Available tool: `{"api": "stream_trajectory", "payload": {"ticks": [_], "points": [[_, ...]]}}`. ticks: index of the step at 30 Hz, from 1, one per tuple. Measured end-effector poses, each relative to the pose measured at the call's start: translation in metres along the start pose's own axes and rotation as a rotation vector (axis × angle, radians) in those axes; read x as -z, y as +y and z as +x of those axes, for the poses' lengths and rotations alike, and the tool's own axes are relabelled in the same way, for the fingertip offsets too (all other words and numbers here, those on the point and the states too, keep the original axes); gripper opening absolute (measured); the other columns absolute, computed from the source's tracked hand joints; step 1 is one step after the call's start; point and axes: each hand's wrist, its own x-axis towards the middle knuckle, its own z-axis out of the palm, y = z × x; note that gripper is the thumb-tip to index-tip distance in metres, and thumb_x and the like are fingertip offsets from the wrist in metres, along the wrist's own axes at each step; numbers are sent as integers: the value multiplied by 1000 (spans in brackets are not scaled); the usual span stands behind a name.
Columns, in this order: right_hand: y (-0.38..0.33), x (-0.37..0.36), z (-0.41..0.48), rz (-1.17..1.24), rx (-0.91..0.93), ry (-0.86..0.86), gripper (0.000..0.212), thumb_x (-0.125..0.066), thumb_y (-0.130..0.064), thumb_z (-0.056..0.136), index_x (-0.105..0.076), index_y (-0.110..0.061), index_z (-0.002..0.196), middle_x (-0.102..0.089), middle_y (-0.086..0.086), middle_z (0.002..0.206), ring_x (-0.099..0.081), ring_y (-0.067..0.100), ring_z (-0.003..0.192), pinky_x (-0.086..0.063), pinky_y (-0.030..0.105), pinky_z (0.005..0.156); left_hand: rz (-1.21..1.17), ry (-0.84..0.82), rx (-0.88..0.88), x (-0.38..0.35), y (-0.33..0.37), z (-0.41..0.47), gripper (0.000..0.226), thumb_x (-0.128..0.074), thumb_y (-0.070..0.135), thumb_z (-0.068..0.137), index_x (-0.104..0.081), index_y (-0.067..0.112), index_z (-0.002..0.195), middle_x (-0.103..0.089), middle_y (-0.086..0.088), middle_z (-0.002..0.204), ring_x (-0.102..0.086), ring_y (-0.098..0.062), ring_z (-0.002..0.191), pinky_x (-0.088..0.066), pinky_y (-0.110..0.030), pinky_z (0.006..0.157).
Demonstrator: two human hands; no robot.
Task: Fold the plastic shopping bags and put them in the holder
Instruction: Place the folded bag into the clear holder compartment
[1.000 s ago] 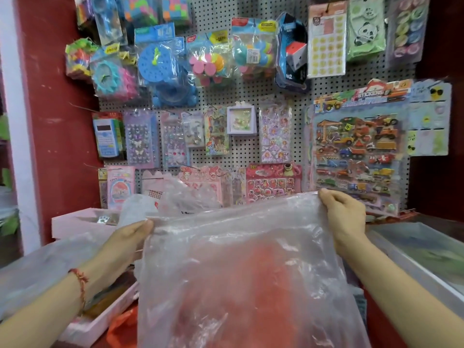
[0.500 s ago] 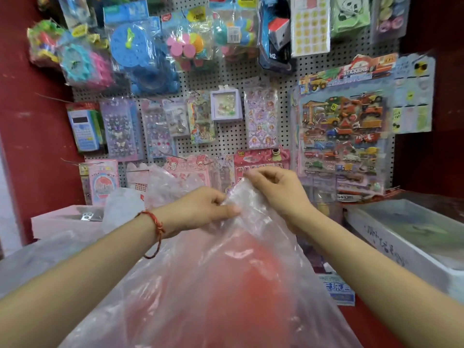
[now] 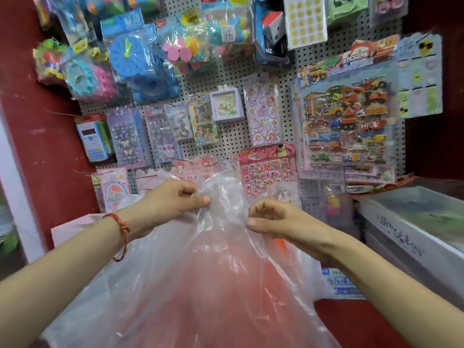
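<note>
red surface (image 3: 351, 322) carries a white box (image 3: 406, 247), blue-printed card (image 3: 342, 283).
</note>
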Motion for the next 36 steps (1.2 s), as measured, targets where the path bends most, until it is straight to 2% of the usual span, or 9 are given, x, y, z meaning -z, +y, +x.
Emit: {"api": "stream_trajectory", "payload": {"ticks": [4,8,18,20,22,25,28,32,36], "points": [[-2,-17,9,15,33,79,13,-67,-9,84,-56,-13,90,-62,-4,67,-56,3,58,-44,12,57,-44,-6,-4,-3,7,0,19,-64,31,84,-66,15,75,-60,2,73,-55,-6,71,-48,-16,57],[2,-24,11,46,75,168,12,-65,-8,86,-55,-14,89,-61,-2,63,-54,7,55,-44,14,55,42,155,-99,-6,13,0,30,-56,30,91,-62,16,65,-58,15,52,-48,6,48,-41,-10,48],[23,-10,-5,131,39,278,17,-63,4,84,-53,-9,90,-57,4,73,-53,7,57,-44,14,54,179,636,-334,14,-13,1,23,-46,17,98,-58,13,79,-48,-13,68,-37,-16,60,-26,-18,49],[25,-8,-10,146,30,240,11,-66,-13,85,-55,-11,89,-60,3,78,-56,7,62,-46,18,63,195,661,-359,17,-17,0,26,-45,18,98,-54,17,74,-47,-9,65,-37,-7,57,-27,-16,49],[24,-6,-15,147,0,152,35,-62,-52,80,-61,-17,84,-62,-8,80,-57,5,73,-46,20,74,188,695,-375,17,-17,0,29,-44,19,98,-50,24,70,-43,-2,61,-37,0,51,-29,-14,49],[24,-5,-23,-12,-15,-23,64,-57,-81,56,-63,-25,88,-60,-17,82,-55,1,79,-44,19,77,162,727,-380,19,-17,0,26,-44,21,98,-52,17,74,-42,-1,61,-36,1,50,-30,-14,49],[33,-7,-30,-84,-73,-96,74,-75,-76,39,-57,-29,94,-58,-15,90,-54,-3,83,-42,16,78,172,720,-382,20,-20,-1,25,-44,22,98,-54,11,78,-41,-1,60,-36,0,49,-29,-14,49],[40,-15,-35,-353,-21,-47,54,-83,-54,53,-50,-29,89,-50,-11,86,-45,0,75,-39,14,71,200,724,-391,22,-24,-1,26,-44,21,98,-54,9,77,-41,-2,61,-35,0,50,-29,-14,49],[49,-26,-34,-665,83,134,46,-74,-42,75,-37,-19,58,-36,-5,60,-33,8,56,-29,23,55,258,718,-381,25,-25,-2,29,-43,21,99,-52,6,75,-42,-2,60,-37,-3,51,-30,-14,49]]}}
